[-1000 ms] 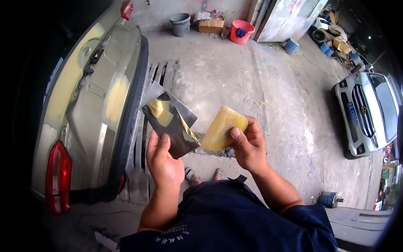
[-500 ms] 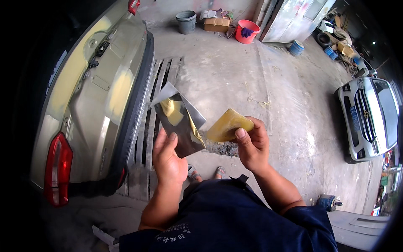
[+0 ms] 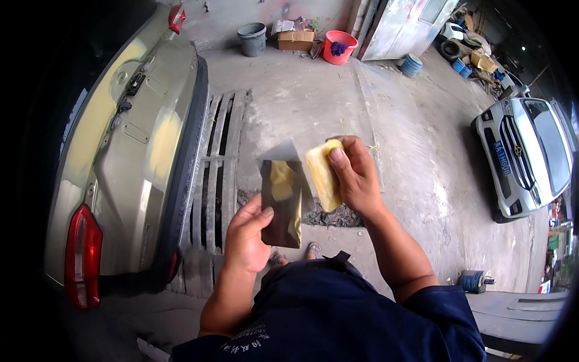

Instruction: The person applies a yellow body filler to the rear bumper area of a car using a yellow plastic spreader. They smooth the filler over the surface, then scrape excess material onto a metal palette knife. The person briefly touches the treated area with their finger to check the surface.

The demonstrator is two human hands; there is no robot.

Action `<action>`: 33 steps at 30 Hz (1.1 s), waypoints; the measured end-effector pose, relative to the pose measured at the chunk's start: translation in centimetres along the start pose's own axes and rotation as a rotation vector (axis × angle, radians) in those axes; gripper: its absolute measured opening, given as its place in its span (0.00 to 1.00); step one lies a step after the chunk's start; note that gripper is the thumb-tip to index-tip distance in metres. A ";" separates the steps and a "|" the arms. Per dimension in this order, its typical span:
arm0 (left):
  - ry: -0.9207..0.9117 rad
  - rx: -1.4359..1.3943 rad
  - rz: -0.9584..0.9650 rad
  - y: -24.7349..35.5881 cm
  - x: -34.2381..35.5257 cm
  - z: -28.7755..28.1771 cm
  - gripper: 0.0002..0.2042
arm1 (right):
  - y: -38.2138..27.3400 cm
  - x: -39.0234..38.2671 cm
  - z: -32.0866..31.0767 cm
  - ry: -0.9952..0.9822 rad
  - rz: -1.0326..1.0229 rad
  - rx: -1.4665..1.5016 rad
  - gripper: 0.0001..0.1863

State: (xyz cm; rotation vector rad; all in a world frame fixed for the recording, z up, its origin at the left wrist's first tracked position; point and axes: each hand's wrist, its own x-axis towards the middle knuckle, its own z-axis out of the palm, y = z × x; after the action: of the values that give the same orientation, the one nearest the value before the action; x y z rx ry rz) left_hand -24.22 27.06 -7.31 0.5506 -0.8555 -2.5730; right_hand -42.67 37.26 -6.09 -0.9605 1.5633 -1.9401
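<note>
My left hand (image 3: 246, 238) is closed on a dark grey metal putty plate (image 3: 274, 223), thumb on its face. A patch of yellow putty (image 3: 281, 186) lies on the plate, and more runs along its right edge. Behind it, a second grey sheet (image 3: 289, 151) sticks out, blurred. In my right hand (image 3: 357, 184) is a flat yellow putty spreader (image 3: 322, 175), pinched between thumb and fingers. Its near face is smeared with pale putty. The spreader stands just right of the plate, with a small gap seeming to lie between them.
At left stands a car's rear end (image 3: 139, 181) with yellow putty patches (image 3: 164, 145). A slotted floor grate (image 3: 214, 163) runs beside it. Far back are a grey bucket (image 3: 252, 41), a carton (image 3: 295, 41) and a red tub (image 3: 339, 48). A white car (image 3: 525, 157) is at right.
Both hands have come closer together, the plate moving right and turning more upright. The spreader has tilted to near vertical, showing its smeared face. The view has shifted slightly.
</note>
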 end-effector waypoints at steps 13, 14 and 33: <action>0.019 0.001 0.011 0.9 0.0 0.1 0.19 | 0.3 -3.6 0.0 0.029 0.090 0.034 0.14; 0.009 -0.005 -0.006 0.5 0.0 0.1 0.19 | 0.1 -3.0 -0.1 0.069 0.022 -0.023 0.14; 0.083 -0.053 0.244 1.2 1.5 0.6 0.19 | 2.5 -6.7 1.1 0.202 -0.126 -0.304 0.10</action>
State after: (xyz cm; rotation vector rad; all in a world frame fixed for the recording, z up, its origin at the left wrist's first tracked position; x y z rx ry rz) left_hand -25.55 25.77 -6.50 0.4999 -0.7725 -2.3285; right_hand -37.67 40.87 -9.93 -1.0292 2.0015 -1.9709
